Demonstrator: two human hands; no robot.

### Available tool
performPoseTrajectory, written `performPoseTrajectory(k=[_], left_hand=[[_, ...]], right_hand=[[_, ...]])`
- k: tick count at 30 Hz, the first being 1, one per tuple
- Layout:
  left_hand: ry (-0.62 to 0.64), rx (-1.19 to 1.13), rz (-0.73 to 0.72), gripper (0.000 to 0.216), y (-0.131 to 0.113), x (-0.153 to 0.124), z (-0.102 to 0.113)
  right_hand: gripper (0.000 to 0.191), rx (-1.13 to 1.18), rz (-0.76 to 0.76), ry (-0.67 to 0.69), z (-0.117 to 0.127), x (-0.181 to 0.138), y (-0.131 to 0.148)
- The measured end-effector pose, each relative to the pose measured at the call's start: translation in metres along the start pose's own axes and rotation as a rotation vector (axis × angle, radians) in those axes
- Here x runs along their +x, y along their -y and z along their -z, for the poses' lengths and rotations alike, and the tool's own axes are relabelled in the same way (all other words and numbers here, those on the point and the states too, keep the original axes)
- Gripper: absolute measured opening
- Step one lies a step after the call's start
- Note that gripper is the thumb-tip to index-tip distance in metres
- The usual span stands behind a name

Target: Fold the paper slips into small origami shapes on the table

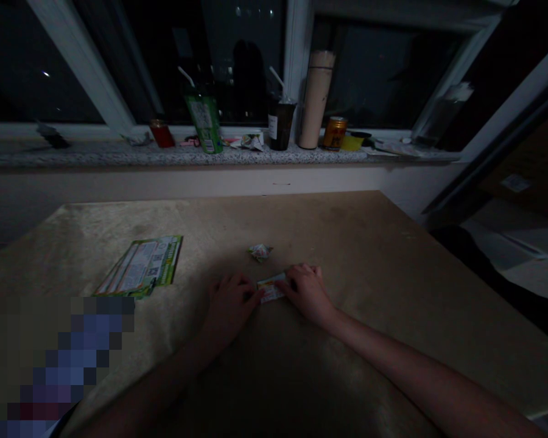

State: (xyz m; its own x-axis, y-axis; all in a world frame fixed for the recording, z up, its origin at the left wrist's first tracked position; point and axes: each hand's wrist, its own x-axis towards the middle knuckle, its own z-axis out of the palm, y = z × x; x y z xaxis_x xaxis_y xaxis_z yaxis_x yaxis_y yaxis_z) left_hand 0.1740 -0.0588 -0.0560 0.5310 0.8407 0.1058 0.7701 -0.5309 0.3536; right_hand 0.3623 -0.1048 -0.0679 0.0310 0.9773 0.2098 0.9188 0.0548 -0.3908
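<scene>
Left hand (pixel 231 302), right hand (pixel 309 292) pinch folded paper (pixel 271 290) ends | table (pixel 374 255) edges well off

I am resting my left hand (pixel 231 307) and right hand (pixel 307 291) on the table (pixel 393 274), both touching the paper slip (pixel 270 291) lying between them. A scrap (pixel 260 252) is sitting just behind it and a leaflet (pixel 141 266) is lying well to the left. Behind the table, a windowsill (pixel 73 155) is carrying a carton (pixel 204 125), a cup (pixel 281 125) and a can (pixel 335 132).

A dim room: tan table (pixel 393 255) below dark windows (pixel 237 55) and cluttered stone sill (pixel 95 155).
</scene>
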Motion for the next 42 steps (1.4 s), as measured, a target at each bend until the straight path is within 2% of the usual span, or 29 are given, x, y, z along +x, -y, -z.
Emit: performPoseTrajectory(k=[9,18,42], left_hand=[[-0.026,0.03,-0.014,0.027,-0.002,0.0,-0.003],[-0.07,0.066,-0.054,0.027,-0.004,-0.001,-0.006],[-0.028,0.192,-0.082,0.022,-0.014,0.0,0.0]], right_hand=[[0.026,-0.261,0.045,-0.021,0.002,-0.004,0.01],[0.027,-0.269,0.052,-0.014,0.003,-0.003,0.011],[0.023,-0.208,0.005,0.008,0.006,-0.001,0.006]])
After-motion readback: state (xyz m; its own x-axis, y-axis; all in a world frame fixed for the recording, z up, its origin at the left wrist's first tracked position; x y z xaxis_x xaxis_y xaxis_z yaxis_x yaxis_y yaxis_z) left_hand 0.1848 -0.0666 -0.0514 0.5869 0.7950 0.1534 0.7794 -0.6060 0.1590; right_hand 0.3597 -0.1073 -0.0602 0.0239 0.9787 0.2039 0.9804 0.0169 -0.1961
